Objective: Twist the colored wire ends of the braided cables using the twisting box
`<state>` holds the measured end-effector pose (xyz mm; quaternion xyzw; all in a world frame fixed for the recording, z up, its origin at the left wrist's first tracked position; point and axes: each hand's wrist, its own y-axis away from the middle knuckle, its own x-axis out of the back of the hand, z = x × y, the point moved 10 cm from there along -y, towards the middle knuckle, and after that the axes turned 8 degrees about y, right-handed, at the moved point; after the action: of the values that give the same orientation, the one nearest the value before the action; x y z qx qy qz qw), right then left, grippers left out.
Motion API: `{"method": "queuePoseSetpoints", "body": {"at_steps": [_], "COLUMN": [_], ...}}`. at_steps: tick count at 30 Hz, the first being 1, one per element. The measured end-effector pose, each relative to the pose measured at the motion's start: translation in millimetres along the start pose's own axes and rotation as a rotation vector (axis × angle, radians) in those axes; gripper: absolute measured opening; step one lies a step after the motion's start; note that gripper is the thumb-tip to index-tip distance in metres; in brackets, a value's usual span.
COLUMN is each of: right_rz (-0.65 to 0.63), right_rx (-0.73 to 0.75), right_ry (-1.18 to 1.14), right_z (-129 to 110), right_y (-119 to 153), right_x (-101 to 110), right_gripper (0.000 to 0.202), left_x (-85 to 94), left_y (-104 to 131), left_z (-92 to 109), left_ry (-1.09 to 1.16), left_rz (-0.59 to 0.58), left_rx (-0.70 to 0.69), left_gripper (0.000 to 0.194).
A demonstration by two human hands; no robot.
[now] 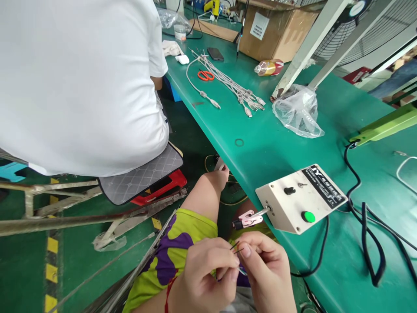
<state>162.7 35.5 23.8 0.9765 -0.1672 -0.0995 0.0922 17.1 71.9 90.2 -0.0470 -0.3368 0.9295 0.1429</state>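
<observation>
Low in the view, my left hand (208, 269), with a red string at the wrist, is closed in a pinch. My right hand (269, 269) faces it, thumb and finger pinched together. Between their fingertips are thin dark wires (235, 246), splayed apart at their ends; the rest of the cable is mostly hidden by my fingers. Just beyond my hands, a pink clip (250, 218) sits on the shaft of a beige control box (293, 191). That box has a black knob and a green button (308, 216) and rests at the table edge.
On the green table (224, 130) lie several USB cables (228, 82), orange-handled scissors (206, 75), a phone (215, 54), a bottle (269, 68) and a plastic bag (298, 111). A cardboard box (273, 30) stands behind. A person in a white shirt (81, 78) sits at left.
</observation>
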Motion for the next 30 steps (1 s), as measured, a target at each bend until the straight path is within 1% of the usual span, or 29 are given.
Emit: {"method": "queuePoseSetpoints", "body": {"at_steps": [1,3,5,7,9,12,14,15,17,19,20,22,24,28,30], "right_rz": [0.015,0.08,0.162,0.186,0.139,0.009,-0.045,-0.041,0.017,0.081,0.094,0.073,0.06,0.162,0.176], "right_rx": [0.015,0.105,0.258,0.42,0.534,0.595,0.578,0.551,0.458,0.339,0.292,0.228,0.19,0.069,0.013], "right_ry": [0.04,0.155,0.281,0.364,0.404,0.432,0.4,0.368,0.289,0.233,0.217,0.202,0.202,0.185,0.147], "right_z": [0.8,-4.9,-19.6,-36.2,-47.4,-52.2,-50.0,-47.6,-38.4,-24.0,-16.8,-4.6,3.4,12.4,14.7], "right_y": [0.8,4.7,12.3,20.4,23.8,20.0,16.0,14.2,11.1,9.7,9.6,9.5,9.6,11.5,11.5], "right_x": [3.1,11.2,15.6,10.3,-0.9,-16.9,-21.1,-20.1,-13.0,-5.5,-3.4,-3.3,-3.3,3.6,3.0], "right_gripper": [0.015,0.013,0.008,0.005,0.01,0.027,0.029,0.026,0.015,0.004,0.002,0.005,0.008,0.019,0.024], "left_x": [0.4,2.8,6.3,9.8,12.5,14.3,14.1,13.6,13.3,13.7,14.3,16.9,21.0,24.5,23.2], "left_y": [-1.1,-2.5,-2.8,-2.5,-2.4,-2.8,-3.0,-2.9,-2.2,-1.0,-0.3,1.2,2.6,5.3,7.7], "left_z": [0.6,0.6,-1.3,-3.3,-3.3,-4.3,-6.7,-8.0,-9.8,-11.1,-11.8,-13.1,-14.0,-17.2,-21.7], "left_ry": [-0.017,-0.041,-0.054,-0.059,-0.063,-0.061,-0.059,-0.055,-0.049,-0.057,-0.062,-0.081,-0.093,-0.06,-0.02], "left_rz": [0.0,0.013,0.033,0.051,0.064,0.071,0.068,0.063,0.059,0.057,0.058,0.072,0.103,0.134,0.125], "left_rx": [-0.002,0.006,0.031,0.051,0.046,0.044,0.062,0.073,0.088,0.099,0.104,0.115,0.123,0.135,0.155], "left_gripper": [0.013,0.013,0.012,0.01,0.009,0.013,0.016,0.017,0.016,0.012,0.008,0.004,0.01,0.018,0.021]}}
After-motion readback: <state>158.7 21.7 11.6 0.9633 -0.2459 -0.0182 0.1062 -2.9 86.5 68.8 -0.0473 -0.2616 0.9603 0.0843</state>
